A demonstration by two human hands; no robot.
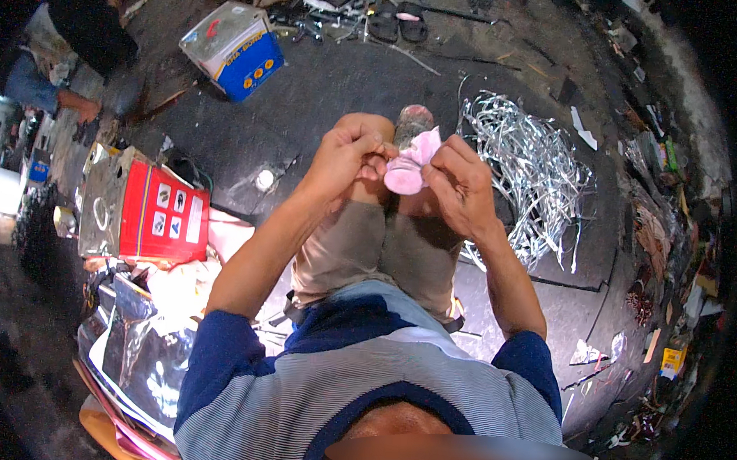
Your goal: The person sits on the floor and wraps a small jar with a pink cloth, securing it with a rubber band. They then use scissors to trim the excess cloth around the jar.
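head view: red box (162, 214) on floor at far left. left hand (349, 153) pinched shut on pink cloth (411, 164), held above knees. right hand (459, 185) grips cloth's other side, fingers closed. shiny metal strips (529, 170) heaped on floor, right.

pink cloth (410, 168) partly hidden by fingers of left hand (349, 158) & right hand (461, 185), grey object (413, 123) behind it unclear, other person (81, 28) cut off top left, far-right litter (679, 276) too small to tell
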